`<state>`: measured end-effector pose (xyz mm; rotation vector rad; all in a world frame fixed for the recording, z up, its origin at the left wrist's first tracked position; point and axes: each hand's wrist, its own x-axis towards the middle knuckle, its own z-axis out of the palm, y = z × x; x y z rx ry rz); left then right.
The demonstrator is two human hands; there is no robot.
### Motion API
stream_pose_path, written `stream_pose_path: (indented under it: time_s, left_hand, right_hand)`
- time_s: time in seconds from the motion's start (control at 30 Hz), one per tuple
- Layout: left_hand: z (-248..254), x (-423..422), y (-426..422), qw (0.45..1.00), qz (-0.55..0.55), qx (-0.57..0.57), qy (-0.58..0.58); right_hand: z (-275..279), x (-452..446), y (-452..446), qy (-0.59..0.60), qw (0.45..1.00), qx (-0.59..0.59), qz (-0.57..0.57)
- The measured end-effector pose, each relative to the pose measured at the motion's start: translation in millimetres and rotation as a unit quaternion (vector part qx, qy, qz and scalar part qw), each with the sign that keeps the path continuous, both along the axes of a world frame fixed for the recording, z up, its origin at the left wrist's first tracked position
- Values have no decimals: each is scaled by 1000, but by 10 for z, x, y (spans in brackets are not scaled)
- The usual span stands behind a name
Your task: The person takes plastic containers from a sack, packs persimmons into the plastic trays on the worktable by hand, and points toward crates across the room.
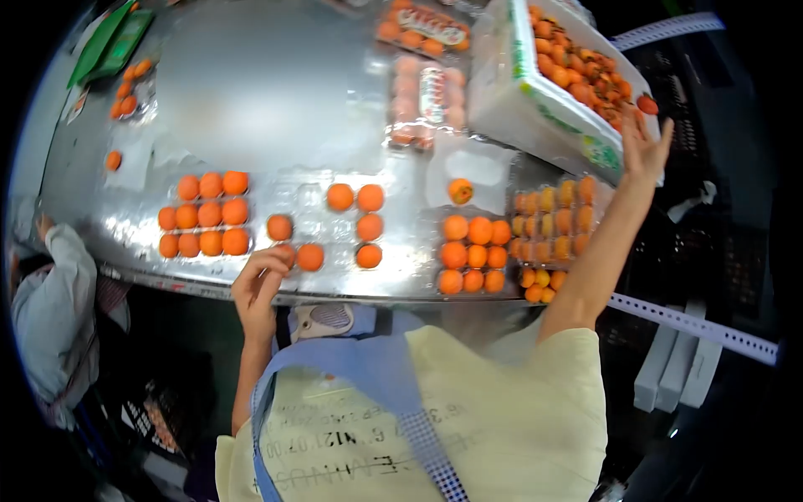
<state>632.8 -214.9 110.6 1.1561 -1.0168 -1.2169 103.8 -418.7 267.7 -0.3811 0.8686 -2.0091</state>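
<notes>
My left hand (262, 274) is at the front edge of the metal table, its fingers curled on a round orange fruit (287, 253), which looks like a small persimmon, in a clear plastic tray (311, 201). More of these fruits stand in that tray's compartments. My right hand (642, 152) reaches to the outer side of a white foam box (519, 109) heaped with the same fruit. Its fingers are spread, with a redder persimmon (647, 104) just beyond the fingertips, apparently not gripped.
A filled tray of persimmons (209, 215) lies to the left; another filled tray (473, 254) and stacked packs (554, 219) are to the right. Labelled closed packs (428, 100) sit further back. One persimmon (460, 191) rests on white padding. Another person's sleeve (67, 276) shows at far left.
</notes>
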Motion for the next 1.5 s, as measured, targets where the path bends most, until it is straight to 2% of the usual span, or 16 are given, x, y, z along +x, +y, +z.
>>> stream_pose_path:
  time_s: [0.07, 0.13, 0.17, 0.2, 0.27, 0.33, 0.4, 0.57, 0.67, 0.77, 0.97, 1.17, 1.27, 1.37, 1.47, 1.5]
  left_hand:
    - [-30, 52, 20, 1000, -6, 13, 23]
    - [-103, 124, 46, 999, -7, 20, 48]
    - [-85, 118, 50, 998, 6, 48, 45]
    - [-76, 116, 56, 996, 16, 65, 52]
    - [-75, 117, 67, 992, 36, 97, 67]
    - [-123, 141, 97, 992, 39, 107, 57]
    - [-104, 128, 94, 987, 56, 138, 57]
    - [-178, 141, 121, 991, 48, 121, 22]
    - [-182, 121, 104, 990, 44, 129, 29]
    - [-176, 83, 100, 991, 29, 124, 30]
    - [-166, 62, 94, 993, 4, 118, 22]
    - [-202, 46, 114, 991, -20, 133, 23]
    - [-180, -5, 86, 987, -45, 153, 32]
    - [-75, -154, 22, 980, -87, 172, 57]
    - [1, -285, -54, 970, -134, 170, 106]
    - [24, -287, -68, 974, -135, 148, 103]
  right_hand:
    - [-119, 420, 129, 153, 988, -21, 4]
    - [-458, 852, 251, 273, 960, 5, 66]
    - [-601, 1186, 381, 317, 942, 55, 97]
    - [-737, 1526, 503, 360, 919, 104, 127]
    - [-1160, 1898, 653, 467, 848, 107, 225]
    - [-1436, 2203, 795, 472, 806, 145, 325]
    - [-1766, 2413, 921, 535, 760, 131, 345]
    - [-1903, 2770, 1228, 695, 589, 137, 389]
    - [-2008, 2848, 1345, 777, 532, 59, 332]
    - [-2042, 2872, 1376, 807, 483, 47, 336]
    - [-2039, 2874, 1366, 813, 480, 59, 324]
    - [-2173, 2783, 1356, 805, 517, -1, 293]
    - [-2024, 2817, 1425, 740, 609, 5, 284]
    - [-1743, 2990, 1523, 657, 696, -66, 281]
    - [-1620, 3195, 1590, 627, 726, -137, 246]
    - [-1615, 3227, 1611, 636, 716, -152, 245]
